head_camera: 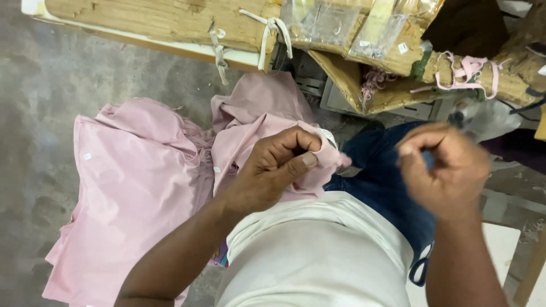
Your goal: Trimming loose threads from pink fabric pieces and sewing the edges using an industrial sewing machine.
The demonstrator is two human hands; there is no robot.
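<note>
My left hand (278,167) pinches a fold of pink cloth (250,128) between thumb and fingers, just above my lap. The cloth drapes off my knee toward the floor on the left. My right hand (446,167) is raised over my blue jeans (387,182), blurred by motion, with thumb and fingers curled together; whether it holds a thread or some small thing cannot be told. My white shirt (318,256) fills the lower middle of the view.
A heap of pink garments (131,187) lies on the grey concrete floor (40,113) at left. A rough wooden bench (170,23) with cloth ties, clear plastic bags (341,23) and pink strips (469,71) runs across the top.
</note>
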